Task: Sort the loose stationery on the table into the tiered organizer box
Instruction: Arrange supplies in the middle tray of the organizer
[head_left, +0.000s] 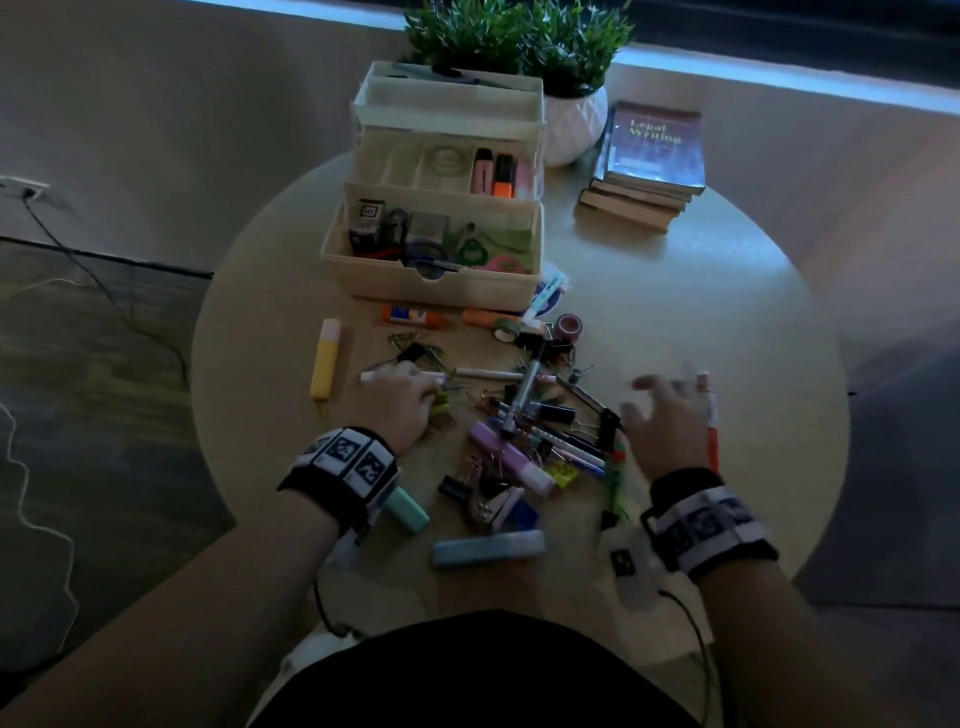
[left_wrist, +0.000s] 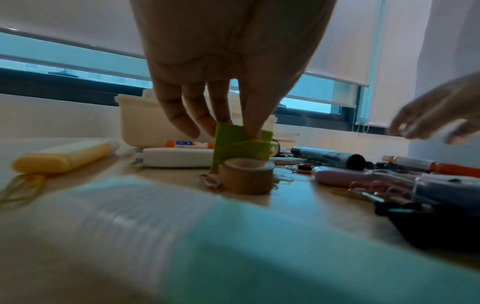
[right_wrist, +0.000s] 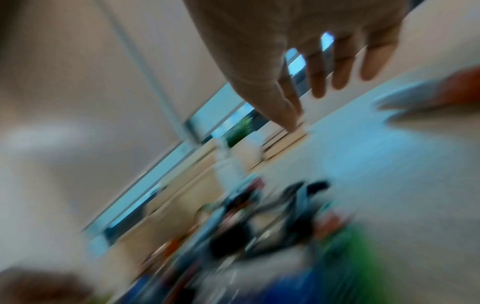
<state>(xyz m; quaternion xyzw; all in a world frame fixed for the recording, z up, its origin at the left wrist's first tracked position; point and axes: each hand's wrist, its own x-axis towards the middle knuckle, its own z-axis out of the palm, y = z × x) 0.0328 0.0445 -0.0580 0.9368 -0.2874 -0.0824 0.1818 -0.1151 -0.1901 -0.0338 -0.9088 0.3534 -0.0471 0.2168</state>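
The cream tiered organizer box (head_left: 436, 283) stands open at the back of the round table (head_left: 701, 312), with highlighters, tape and scissors in its trays. A pile of loose stationery (head_left: 540, 421) lies in front of it: pens, binder clips, paper clips. My left hand (head_left: 434, 395) is down at the pile's left edge. In the left wrist view my left hand (left_wrist: 228, 127) pinches a small green pad (left_wrist: 241, 146) standing on edge on the table. My right hand (head_left: 660, 389) hovers blurred over the pile's right side with fingers spread and holds nothing. In the right wrist view the right hand (right_wrist: 311, 107) is just as blurred.
Two potted plants (head_left: 566, 57) and a stack of books (head_left: 649, 161) sit behind and right of the box. A yellow highlighter (head_left: 325, 358), glue stick (head_left: 413, 315), tan tape roll (left_wrist: 246, 179), blue highlighter (head_left: 488, 548) and orange-red marker (head_left: 710, 415) lie around the pile.
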